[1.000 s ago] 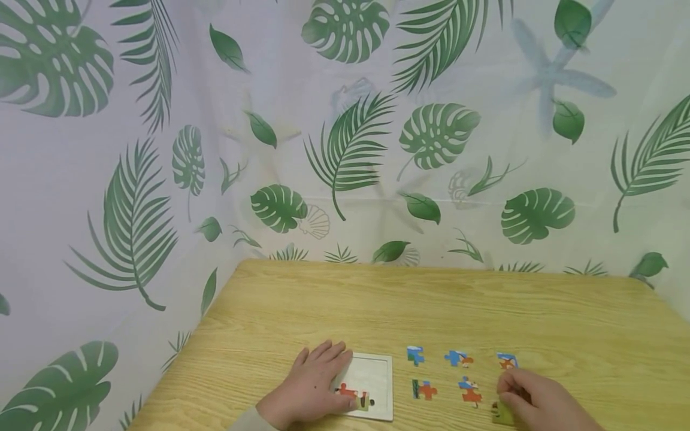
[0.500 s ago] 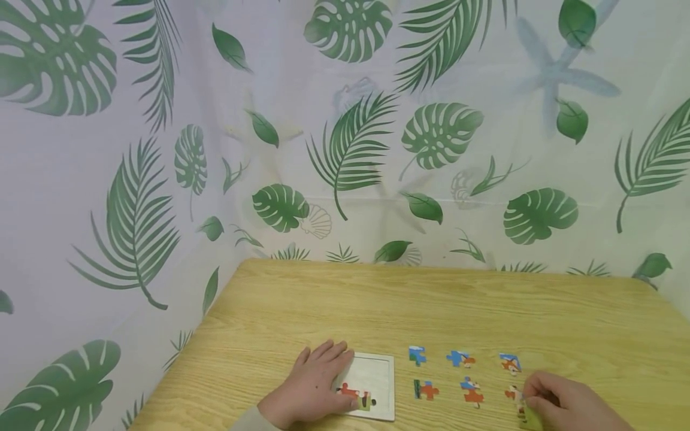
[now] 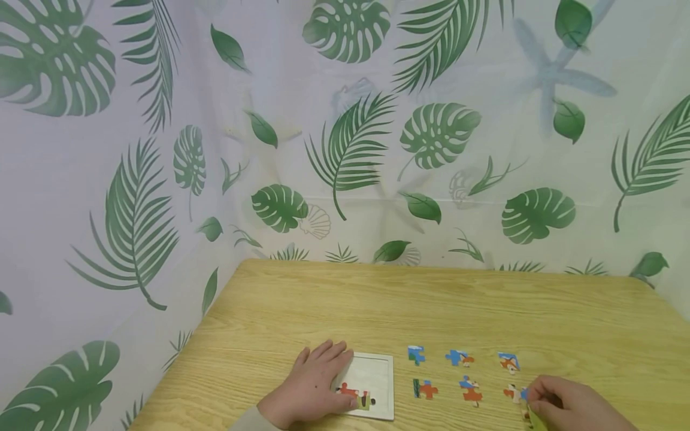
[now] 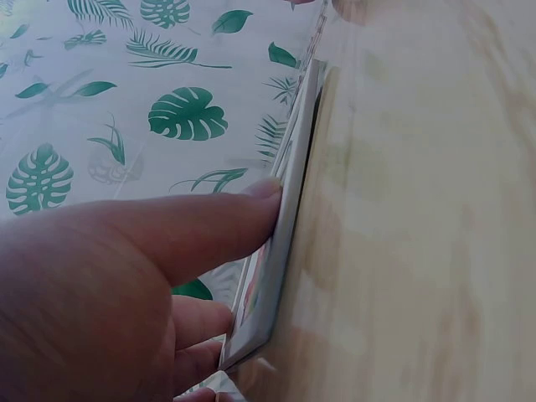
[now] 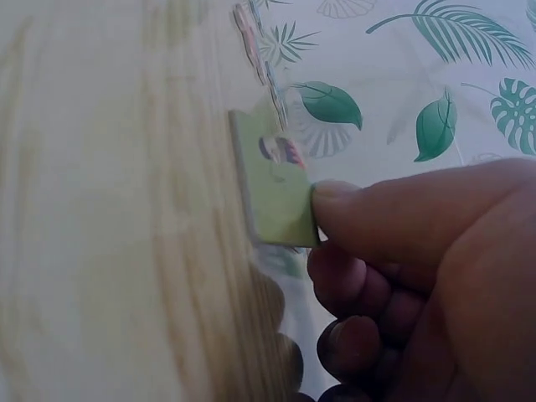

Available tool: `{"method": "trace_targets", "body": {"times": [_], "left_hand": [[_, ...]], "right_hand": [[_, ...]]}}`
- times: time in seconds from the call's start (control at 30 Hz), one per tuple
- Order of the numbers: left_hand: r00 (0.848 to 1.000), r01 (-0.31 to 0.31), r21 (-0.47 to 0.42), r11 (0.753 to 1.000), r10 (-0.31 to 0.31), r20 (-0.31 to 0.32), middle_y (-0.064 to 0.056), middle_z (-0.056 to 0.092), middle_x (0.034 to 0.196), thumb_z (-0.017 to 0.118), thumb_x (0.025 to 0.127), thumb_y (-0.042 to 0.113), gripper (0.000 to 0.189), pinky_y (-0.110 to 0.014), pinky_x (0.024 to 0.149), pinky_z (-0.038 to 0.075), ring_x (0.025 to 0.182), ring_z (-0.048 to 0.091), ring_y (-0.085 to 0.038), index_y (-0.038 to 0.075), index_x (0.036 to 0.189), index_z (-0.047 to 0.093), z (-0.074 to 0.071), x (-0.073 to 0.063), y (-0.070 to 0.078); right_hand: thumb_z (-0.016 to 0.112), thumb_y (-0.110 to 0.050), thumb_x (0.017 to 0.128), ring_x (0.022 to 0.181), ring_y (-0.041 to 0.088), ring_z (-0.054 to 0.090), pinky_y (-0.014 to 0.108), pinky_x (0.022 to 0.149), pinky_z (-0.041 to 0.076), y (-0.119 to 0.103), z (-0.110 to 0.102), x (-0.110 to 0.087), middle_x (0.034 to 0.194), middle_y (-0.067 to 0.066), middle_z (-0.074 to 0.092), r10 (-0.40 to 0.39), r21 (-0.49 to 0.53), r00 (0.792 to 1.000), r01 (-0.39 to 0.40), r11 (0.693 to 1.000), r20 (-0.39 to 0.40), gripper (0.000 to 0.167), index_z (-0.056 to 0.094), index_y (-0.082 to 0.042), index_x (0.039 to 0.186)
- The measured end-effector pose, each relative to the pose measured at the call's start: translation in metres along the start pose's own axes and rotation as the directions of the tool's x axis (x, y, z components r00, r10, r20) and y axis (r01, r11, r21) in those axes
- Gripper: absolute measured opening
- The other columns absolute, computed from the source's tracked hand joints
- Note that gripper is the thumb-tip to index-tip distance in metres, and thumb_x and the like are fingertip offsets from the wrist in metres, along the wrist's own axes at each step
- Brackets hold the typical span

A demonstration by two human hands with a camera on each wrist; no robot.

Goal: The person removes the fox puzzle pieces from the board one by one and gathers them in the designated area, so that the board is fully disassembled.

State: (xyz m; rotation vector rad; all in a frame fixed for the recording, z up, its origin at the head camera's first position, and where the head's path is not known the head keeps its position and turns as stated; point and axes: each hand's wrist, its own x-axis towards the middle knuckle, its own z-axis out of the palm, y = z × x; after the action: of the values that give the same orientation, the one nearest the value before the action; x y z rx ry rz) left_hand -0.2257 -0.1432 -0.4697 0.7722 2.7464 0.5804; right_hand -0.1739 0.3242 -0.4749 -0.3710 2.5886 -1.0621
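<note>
My left hand (image 3: 318,383) lies with outstretched fingers across the left side of a shallow white puzzle tray (image 3: 377,368). In the left wrist view its thumb (image 4: 226,213) presses on the tray's rim. Joined red and green jigsaw pieces (image 3: 348,391) lie along the tray's bottom, partly under that thumb. My right hand (image 3: 577,404) pinches a mostly green jigsaw piece (image 5: 280,205) between thumb and fingers, at the near right of the table. Just left of those fingertips lies another jigsaw piece (image 3: 511,392), with red, pale and blue on it.
Several loose jigsaw pieces lie in two rows right of the tray, among them a blue and green one (image 3: 415,355) and a red one (image 3: 428,390). The wooden table (image 3: 345,305) meets a leaf-patterned cloth (image 3: 372,233) behind and at the left.
My right hand has shifted right with the green jigsaw piece, which now stands tilted, and the red and pale piece beside it has come into sight. My left hand stays on the tray.
</note>
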Motion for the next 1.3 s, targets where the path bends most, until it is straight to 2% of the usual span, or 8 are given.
{"method": "trace_targets", "body": {"times": [0.17, 0.43, 0.73, 1.3], "left_hand": [[1.0, -0.001, -0.007, 1.0, 0.001, 0.002, -0.004, 0.034, 0.162, 0.069, 0.086, 0.061, 0.086, -0.069, 0.113, 0.013, 0.151, 0.023, -0.032, 0.016, 0.156, 0.043, 0.0004, 0.0003, 0.0007], [1.0, 0.003, 0.004, 1.0, -0.003, -0.001, -0.004, 0.034, 0.162, 0.069, 0.086, 0.062, 0.087, -0.069, 0.113, 0.014, 0.151, 0.023, -0.031, 0.018, 0.156, 0.043, 0.0004, 0.001, 0.0002], [1.0, 0.003, 0.006, 1.0, -0.003, 0.002, -0.004, 0.034, 0.162, 0.068, 0.086, 0.062, 0.087, -0.069, 0.113, 0.013, 0.151, 0.023, -0.031, 0.017, 0.156, 0.043, -0.0009, 0.0014, 0.0], [1.0, 0.012, 0.001, 1.0, -0.012, 0.012, -0.003, 0.033, 0.163, 0.067, 0.086, 0.065, 0.088, -0.069, 0.113, 0.014, 0.151, 0.023, -0.031, 0.018, 0.156, 0.042, -0.0001, 0.0022, -0.0004]], "right_hand": [[0.057, -0.02, 0.104, 0.063, 0.006, 0.049, 0.027, 0.057, 0.038, 0.0053, 0.0005, -0.0006, 0.078, -0.002, 0.057, -0.012, 0.005, 1.0, 0.012, 1.0, 0.011, 0.014, 0.062, -0.009, 0.098], [0.061, -0.022, 0.102, 0.062, 0.005, 0.047, 0.027, 0.057, 0.037, 0.0035, 0.0042, 0.0018, 0.074, -0.003, 0.053, -0.006, -0.054, 1.0, 0.006, 0.999, 0.0, 0.013, 0.061, -0.012, 0.094], [0.063, -0.02, 0.101, 0.063, 0.007, 0.048, 0.026, 0.059, 0.038, 0.0025, 0.0062, 0.0027, 0.074, -0.001, 0.052, 0.025, -0.014, 1.0, -0.025, 1.0, 0.002, 0.013, 0.061, -0.011, 0.092], [0.065, -0.025, 0.1, 0.062, 0.006, 0.048, 0.026, 0.059, 0.038, 0.0099, 0.0077, 0.004, 0.069, -0.005, 0.05, 0.008, -0.019, 1.0, -0.008, 1.0, 0.0, 0.015, 0.062, -0.012, 0.092]]}}
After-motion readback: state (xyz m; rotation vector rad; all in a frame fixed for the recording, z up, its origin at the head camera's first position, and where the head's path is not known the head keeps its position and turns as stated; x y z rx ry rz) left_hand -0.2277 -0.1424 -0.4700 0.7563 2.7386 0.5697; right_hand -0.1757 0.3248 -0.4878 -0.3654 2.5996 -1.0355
